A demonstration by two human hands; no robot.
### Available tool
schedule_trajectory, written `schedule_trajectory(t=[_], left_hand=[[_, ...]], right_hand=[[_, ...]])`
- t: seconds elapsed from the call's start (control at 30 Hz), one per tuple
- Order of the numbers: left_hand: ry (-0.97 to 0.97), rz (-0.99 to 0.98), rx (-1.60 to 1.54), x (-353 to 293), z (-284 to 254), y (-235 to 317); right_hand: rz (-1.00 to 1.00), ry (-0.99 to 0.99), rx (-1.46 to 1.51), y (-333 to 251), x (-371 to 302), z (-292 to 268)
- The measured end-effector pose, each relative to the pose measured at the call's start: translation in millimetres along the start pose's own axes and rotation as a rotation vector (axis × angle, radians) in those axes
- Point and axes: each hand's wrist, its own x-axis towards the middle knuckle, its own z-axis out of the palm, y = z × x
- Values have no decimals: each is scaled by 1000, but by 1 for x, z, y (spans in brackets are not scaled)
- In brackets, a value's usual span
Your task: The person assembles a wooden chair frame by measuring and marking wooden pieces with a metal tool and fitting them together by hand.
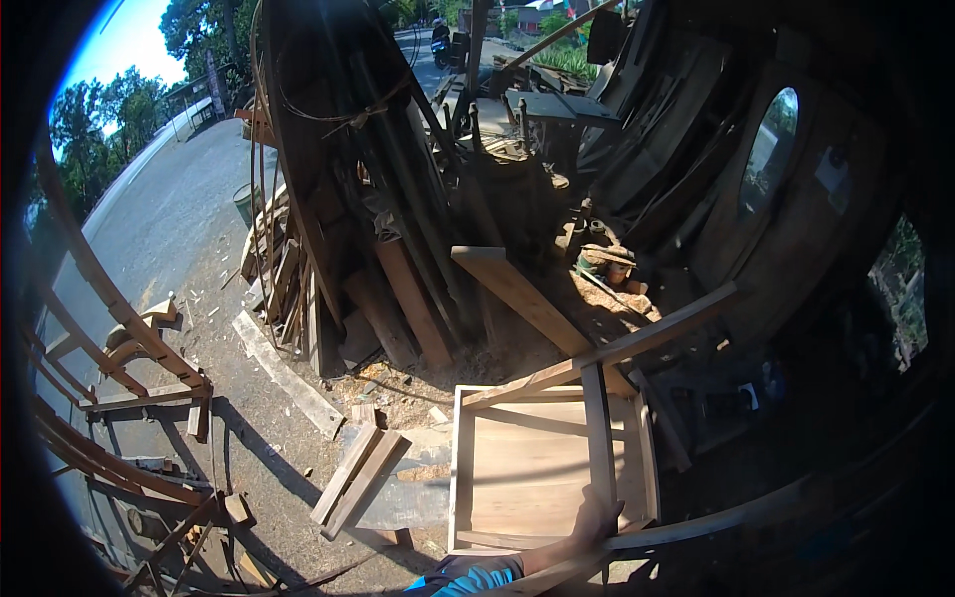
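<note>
My left hand [594, 519] comes in from the lower edge, out of a blue and dark sleeve [468, 575]. Its fingers are closed around the near end of an upright wooden bar [599, 428]. This bar belongs to a wooden frame whose long crosspiece [657, 335] slants up to the right. A wider board [522, 298] meets the frame at the same joint. Below it lies a shallow wooden tray-like panel [527, 468] with raised edges. Another long bar [696, 527] passes by the hand toward the dark right side. My right hand does not show.
Two short planks [360, 483] lie left of the panel, with a longer pale plank [288, 373] beyond. Leaning timber [398, 199] stands ahead. Curved wooden frames [119, 308] stand at the left, beside a road [189, 189]. A door with an oval opening [771, 149] leans at right.
</note>
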Motion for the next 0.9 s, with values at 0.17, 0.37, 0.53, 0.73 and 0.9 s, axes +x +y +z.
schedule_trajectory(t=[0.17,0.37,0.53,0.73,0.9], left_hand=[[-23,106,179,-7,-6,8],[24,156,229,7,5,-13],[106,260,287,10,9,-17],[-46,48,235,8,1,-3],[-48,-52,-18,10,-4,4]], right_hand=[[-23,-4,15,-4,-5,-1],[-9,5,13,-5,-3,-6],[23,22,0,-2,2,-8],[61,41,-28,2,9,-5],[68,54,-34,3,10,-3]])
